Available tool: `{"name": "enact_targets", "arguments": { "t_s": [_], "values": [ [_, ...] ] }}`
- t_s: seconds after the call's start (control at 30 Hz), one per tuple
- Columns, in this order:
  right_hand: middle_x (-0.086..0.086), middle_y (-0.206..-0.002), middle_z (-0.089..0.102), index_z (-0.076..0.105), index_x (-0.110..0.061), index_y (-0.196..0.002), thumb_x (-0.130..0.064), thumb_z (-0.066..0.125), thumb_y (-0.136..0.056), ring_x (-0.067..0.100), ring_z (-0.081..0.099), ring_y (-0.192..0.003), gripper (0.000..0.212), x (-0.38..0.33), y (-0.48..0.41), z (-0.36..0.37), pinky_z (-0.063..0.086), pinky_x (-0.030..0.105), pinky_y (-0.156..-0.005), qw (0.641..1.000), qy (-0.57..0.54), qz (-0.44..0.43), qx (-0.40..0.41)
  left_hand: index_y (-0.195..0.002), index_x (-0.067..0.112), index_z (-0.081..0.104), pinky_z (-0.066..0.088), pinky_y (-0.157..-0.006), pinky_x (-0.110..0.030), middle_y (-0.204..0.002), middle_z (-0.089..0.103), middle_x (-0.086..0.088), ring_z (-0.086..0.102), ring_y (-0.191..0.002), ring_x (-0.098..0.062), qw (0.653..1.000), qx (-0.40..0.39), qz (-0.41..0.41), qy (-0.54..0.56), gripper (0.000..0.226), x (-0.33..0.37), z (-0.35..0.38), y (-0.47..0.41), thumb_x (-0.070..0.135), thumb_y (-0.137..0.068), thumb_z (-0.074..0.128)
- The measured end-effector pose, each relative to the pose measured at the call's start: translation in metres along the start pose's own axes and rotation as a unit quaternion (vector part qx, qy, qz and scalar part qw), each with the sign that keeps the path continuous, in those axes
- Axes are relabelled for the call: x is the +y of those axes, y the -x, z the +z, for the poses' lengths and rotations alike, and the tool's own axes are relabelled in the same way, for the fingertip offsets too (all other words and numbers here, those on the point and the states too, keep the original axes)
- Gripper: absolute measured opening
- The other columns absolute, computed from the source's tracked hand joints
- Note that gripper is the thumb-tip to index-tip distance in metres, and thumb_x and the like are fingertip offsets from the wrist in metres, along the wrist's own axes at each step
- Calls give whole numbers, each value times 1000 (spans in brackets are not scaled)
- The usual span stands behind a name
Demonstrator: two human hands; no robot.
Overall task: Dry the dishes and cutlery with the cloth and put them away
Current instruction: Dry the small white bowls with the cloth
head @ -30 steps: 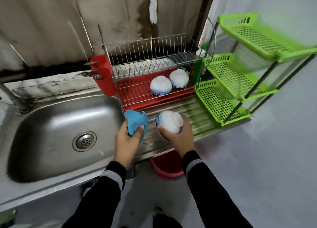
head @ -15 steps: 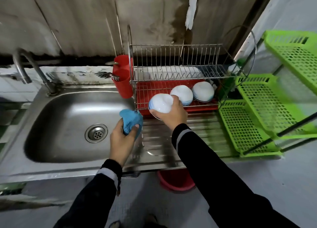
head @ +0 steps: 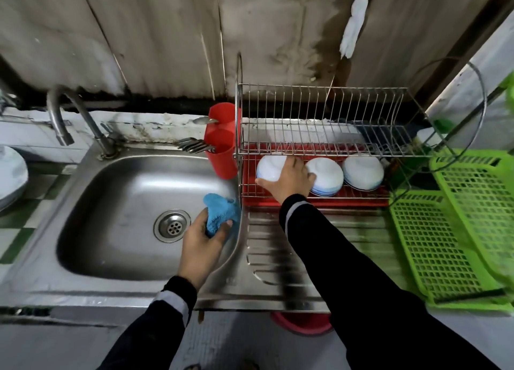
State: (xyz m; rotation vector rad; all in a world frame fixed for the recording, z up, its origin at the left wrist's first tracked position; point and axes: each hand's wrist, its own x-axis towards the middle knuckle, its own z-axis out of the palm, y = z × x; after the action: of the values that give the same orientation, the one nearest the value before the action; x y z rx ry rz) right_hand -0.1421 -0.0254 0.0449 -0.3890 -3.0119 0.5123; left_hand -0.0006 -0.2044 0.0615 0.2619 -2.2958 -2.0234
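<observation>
The left hand (head: pixel 203 244) grips a crumpled fluffy blue cloth (head: pixel 221 214) over the steel sink (head: pixel 111 180); the right hand (head: pixel 289 179) clasps an upturned white bowl with blue rim stripes (head: pixel 268 166), leftmost of three on the red tray (head: pixel 361 200) of the wire rack (head: pixel 319 102)

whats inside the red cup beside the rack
A few forks stick out of the red cup, plus one utensil above; their other ends are hidden inside.
</observation>
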Motion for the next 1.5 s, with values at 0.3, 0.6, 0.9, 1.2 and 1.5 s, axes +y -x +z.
{"name": "enact_targets", "arguments": {
  "t_s": [0.3,0.6,0.9,1.2,1.5],
  "values": [
    [10,-155,33,21,-12,-152,-74,68,-71,32,23,-142,112,7,12,11,20,53,-110,999,-31,-3,-20,-108,28,60,52,-71,-12,-96,68,18,65,-83,9,1000,8,6,-8,29,-1,3,-5,4,-91,65],
    [10,-162,23,21,-13,-154,-66,55,-88,31,13,-150,92,12,94,6,11,52,-120,996,-84,-29,-5,-112,19,60,48,-69,-7,-96,67,15,63,-81,12,998,32,32,-32,25,-2,-9,5,6,-92,65],
    [7,-161,28,26,-14,-155,-53,54,-94,30,15,-150,77,-8,162,15,14,49,-121,991,-91,-98,-32,-117,24,59,51,-80,-14,-105,68,15,65,-95,3,996,85,15,7,26,-25,-50,43,11,-94,63],
    [4,-163,25,29,-20,-155,-64,19,-87,28,13,-152,82,-105,232,53,3,44,-122,973,-68,-217,-48,-112,33,57,49,-76,-19,-94,67,21,62,-87,7,989,141,37,-32,24,-39,-158,71,19,-94,65],
    [-2,-166,16,23,-24,-157,-60,30,-94,21,3,-154,72,-259,315,105,-4,40,-122,944,-89,-298,-112,-95,44,55,49,-74,-23,-86,65,35,60,-81,13,966,251,24,-55,30,-63,-341,100,16,-93,66]
  ]
}}
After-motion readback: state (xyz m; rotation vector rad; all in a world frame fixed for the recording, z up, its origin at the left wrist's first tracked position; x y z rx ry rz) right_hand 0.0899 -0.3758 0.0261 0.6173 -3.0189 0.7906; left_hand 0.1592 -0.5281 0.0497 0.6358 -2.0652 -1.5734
